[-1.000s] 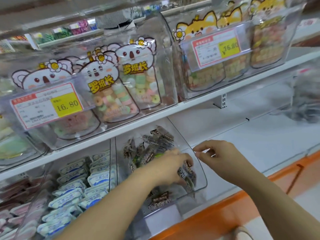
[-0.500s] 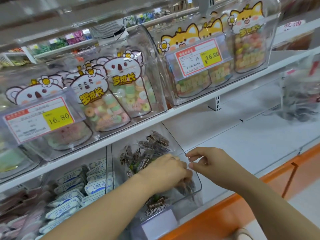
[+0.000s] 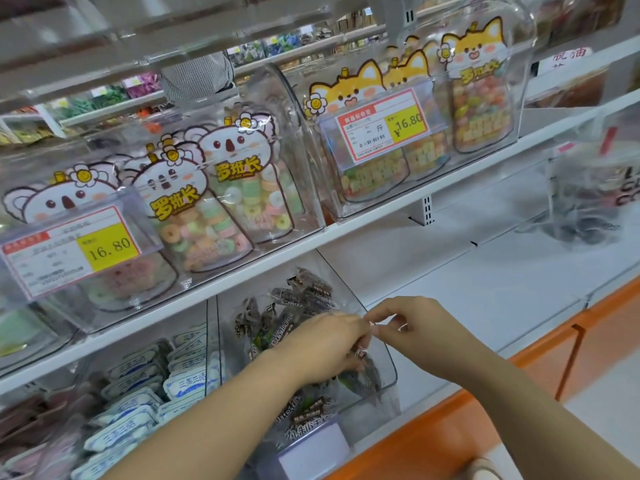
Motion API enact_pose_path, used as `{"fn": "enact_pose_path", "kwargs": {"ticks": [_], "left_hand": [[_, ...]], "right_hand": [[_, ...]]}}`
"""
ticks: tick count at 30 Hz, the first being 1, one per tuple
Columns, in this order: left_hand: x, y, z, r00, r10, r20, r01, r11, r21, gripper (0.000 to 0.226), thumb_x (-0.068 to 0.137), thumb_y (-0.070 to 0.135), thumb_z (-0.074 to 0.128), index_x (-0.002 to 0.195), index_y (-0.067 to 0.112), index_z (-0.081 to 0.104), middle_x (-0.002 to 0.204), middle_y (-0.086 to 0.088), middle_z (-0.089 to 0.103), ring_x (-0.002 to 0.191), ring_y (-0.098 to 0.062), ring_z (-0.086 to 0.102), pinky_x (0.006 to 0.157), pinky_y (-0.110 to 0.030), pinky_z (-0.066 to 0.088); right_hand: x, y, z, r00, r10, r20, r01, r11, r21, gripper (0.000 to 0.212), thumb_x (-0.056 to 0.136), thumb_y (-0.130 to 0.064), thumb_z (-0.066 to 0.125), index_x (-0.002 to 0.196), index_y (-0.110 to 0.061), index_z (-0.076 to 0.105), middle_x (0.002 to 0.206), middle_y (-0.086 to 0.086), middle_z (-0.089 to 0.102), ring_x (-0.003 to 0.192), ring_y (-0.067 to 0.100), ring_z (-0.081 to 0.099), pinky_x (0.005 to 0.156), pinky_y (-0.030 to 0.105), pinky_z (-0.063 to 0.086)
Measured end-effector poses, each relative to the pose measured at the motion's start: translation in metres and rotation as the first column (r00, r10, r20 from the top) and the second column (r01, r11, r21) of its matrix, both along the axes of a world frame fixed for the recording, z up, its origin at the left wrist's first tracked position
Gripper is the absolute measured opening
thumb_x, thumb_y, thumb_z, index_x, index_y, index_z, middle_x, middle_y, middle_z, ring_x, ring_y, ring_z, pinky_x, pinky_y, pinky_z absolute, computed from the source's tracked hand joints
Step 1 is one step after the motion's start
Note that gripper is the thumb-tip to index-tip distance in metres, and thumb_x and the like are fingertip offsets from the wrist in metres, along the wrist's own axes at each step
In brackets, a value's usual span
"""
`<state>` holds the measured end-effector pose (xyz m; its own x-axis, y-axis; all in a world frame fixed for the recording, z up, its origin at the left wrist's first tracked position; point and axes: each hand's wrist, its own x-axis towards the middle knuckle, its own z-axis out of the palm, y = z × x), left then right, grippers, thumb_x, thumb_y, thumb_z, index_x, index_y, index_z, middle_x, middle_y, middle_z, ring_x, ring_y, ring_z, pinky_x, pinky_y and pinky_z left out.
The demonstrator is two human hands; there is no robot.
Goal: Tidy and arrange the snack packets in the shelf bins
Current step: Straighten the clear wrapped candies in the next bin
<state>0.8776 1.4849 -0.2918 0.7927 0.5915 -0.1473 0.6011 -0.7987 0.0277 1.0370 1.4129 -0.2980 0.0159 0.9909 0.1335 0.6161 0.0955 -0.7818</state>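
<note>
A clear plastic bin (image 3: 388, 367) on the lower shelf holds several small dark snack packets (image 3: 304, 294). My left hand (image 3: 322, 348) reaches down into this bin, fingers curled among the packets and gripping some of them. My right hand (image 3: 412, 327) sits at the bin's right rim, thumb and fingers pinched together on the rim or a clear wrapper edge; which one I cannot tell. The two hands almost touch.
The neighbouring bin on the left holds white-and-blue packets (image 3: 138, 386). On the shelf above stand koala candy bags (image 3: 239, 188), fox candy bags (image 3: 481, 95) and price tags (image 3: 381, 124). White shelf board (image 3: 502, 289) stretches right of the bin, with an orange edge (image 3: 450, 420) below.
My right hand has moved left to meet my left hand at the bin rim. My left hand has stayed among the dark packets. The view has shifted right and down.
</note>
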Motion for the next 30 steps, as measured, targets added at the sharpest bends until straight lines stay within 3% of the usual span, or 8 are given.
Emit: {"fn": "enact_pose_path", "kwargs": {"ticks": [5,11,14,20,22,25,28,30], "left_hand": [[-0.008,0.005,0.003,0.992,-0.069,-0.11,0.074,0.996,0.045,0.031,0.092,0.031,0.056,0.123,0.028,0.058,0.119,0.004,0.052,0.112,-0.019,0.047,0.094,-0.037,0.042],[-0.036,-0.001,0.031,0.959,0.061,0.276,-0.07,0.997,0.022,0.019,0.091,0.028,0.057,0.11,0.027,0.063,0.109,0.02,0.046,0.097,0.003,0.049,0.086,-0.012,0.039],[-0.057,-0.011,0.035,0.805,0.242,0.542,-0.245,0.967,-0.068,0.013,0.089,0.027,0.06,0.093,0.039,0.058,0.107,0.034,0.052,0.097,0.017,0.051,0.083,0.001,0.033],[-0.053,-0.037,0.027,0.396,0.476,0.785,-0.422,0.854,-0.305,0.014,0.086,0.025,0.064,0.088,0.036,0.057,0.085,0.015,0.065,0.077,0.006,0.059,0.07,-0.013,0.046],[-0.044,-0.046,0.024,0.325,0.532,0.781,-0.374,0.831,-0.411,0.007,0.085,0.03,0.063,0.089,0.029,0.057,0.081,0.009,0.063,0.073,-0.001,0.059,0.067,-0.017,0.047],[-0.036,-0.054,0.022,0.234,0.663,0.711,-0.261,0.747,-0.611,0.028,0.077,0.046,0.055,0.094,0.025,0.06,0.081,0.006,0.066,0.075,-0.01,0.062,0.07,-0.028,0.05],[-0.039,-0.052,0.026,0.082,0.81,0.58,-0.109,0.586,-0.803,0.016,0.086,0.034,0.053,0.095,0.026,0.063,0.087,0.018,0.07,0.086,-0.015,0.067,0.062,-0.027,0.051],[-0.044,-0.053,0.031,0.056,0.841,0.538,-0.136,0.54,-0.831,0.011,0.092,0.027,0.051,0.093,0.031,0.062,0.091,0.026,0.064,0.072,-0.007,0.066,0.055,-0.022,0.047]], "right_hand": [[0.001,0.0,-0.001,0.998,-0.036,-0.047,0.037,0.999,0.028,0.013,0.092,-0.025,0.058,0.099,-0.029,0.069,0.071,-0.025,0.053,0.066,-0.007,0.053,0.056,0.005,0.036],[0.004,-0.002,0.006,0.947,-0.086,-0.309,0.151,0.969,0.194,0.016,0.089,-0.019,0.063,0.082,-0.033,0.067,0.078,-0.022,0.064,0.075,-0.009,0.056,0.064,0.002,0.04],[0.001,-0.007,0.01,0.929,-0.01,-0.371,0.106,0.965,0.238,0.01,0.085,-0.024,0.068,0.082,-0.034,0.068,0.08,-0.019,0.067,0.079,-0.006,0.059,0.069,0.007,0.043],[-0.02,-0.011,0.009,0.95,0.1,-0.295,-0.032,0.974,0.226,0.039,0.069,-0.039,0.079,0.099,-0.044,0.055,0.096,-0.025,0.063,0.092,-0.005,0.057,0.079,0.012,0.046],[-0.027,-0.01,0.009,0.924,0.088,-0.372,-0.001,0.974,0.226,0.043,0.07,-0.03,0.081,0.102,-0.037,0.053,0.079,-0.024,0.064,0.074,-0.006,0.058,0.065,0.01,0.045],[-0.025,-0.007,0.013,0.809,0.091,-0.581,0.007,0.986,0.164,0.038,0.075,-0.005,0.074,0.102,-0.017,0.05,0.048,-0.023,0.055,0.045,-0.005,0.052,0.046,0.008,0.039],[-0.013,-0.004,0.011,0.727,0.005,-0.687,0.113,0.986,0.126,0.044,0.073,-0.012,0.076,0.109,-0.019,0.05,0.068,-0.008,0.065,0.065,0.009,0.066,0.057,0.018,0.049],[-0.004,-0.002,0.009,0.711,-0.106,-0.695,0.23,0.969,0.087,0.046,0.074,-0.017,0.078,0.111,-0.023,0.051,0.082,0.011,0.062,0.075,0.021,0.063,0.061,0.024,0.05]]}}
